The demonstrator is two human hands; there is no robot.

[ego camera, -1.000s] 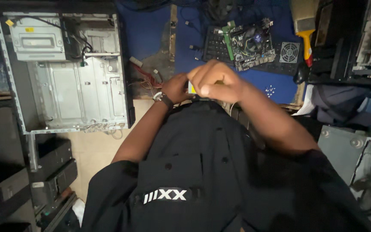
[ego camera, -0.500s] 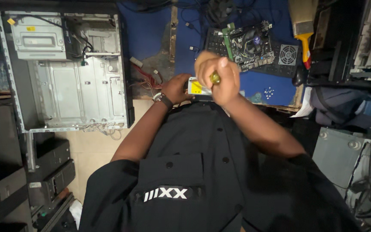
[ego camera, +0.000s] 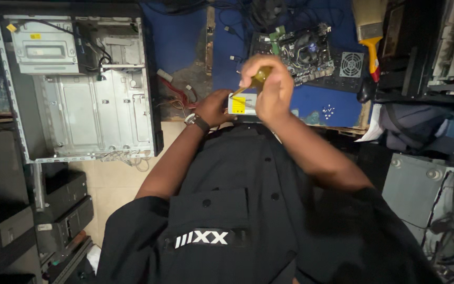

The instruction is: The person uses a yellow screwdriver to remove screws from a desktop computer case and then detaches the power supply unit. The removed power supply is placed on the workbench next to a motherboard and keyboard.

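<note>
Looking down from my head camera, I see my right hand (ego camera: 271,87) closed around the translucent yellow handle of a screwdriver (ego camera: 256,81) just above centre frame, its shaft angled down and left toward the small grey metal box with a yellow label (ego camera: 241,104). My left hand (ego camera: 214,108) grips the left side of that box, fingers wrapped on it, a dark-strapped wristwatch (ego camera: 198,122) at the wrist; the box sits in the middle of the frame at the near edge of the blue-covered tabletop (ego camera: 185,42), right against my black shirt. In the upper left lies an open grey metal computer case (ego camera: 88,89) on its side, and in the upper middle a green-and-black circuit board (ego camera: 303,50) with a square black fan (ego camera: 351,64) to its right. A few small silver screws (ego camera: 328,110) lie loose on the blue cover right of my hands (easy to scatter). I cannot tell whether the tip is seated in anything, as my hand hides it. My judgement of the risks: a slipping tip could jab my left fingers, since they sit so near the shaft, and the box could slide off the tabletop edge if my left grip eases.
</note>
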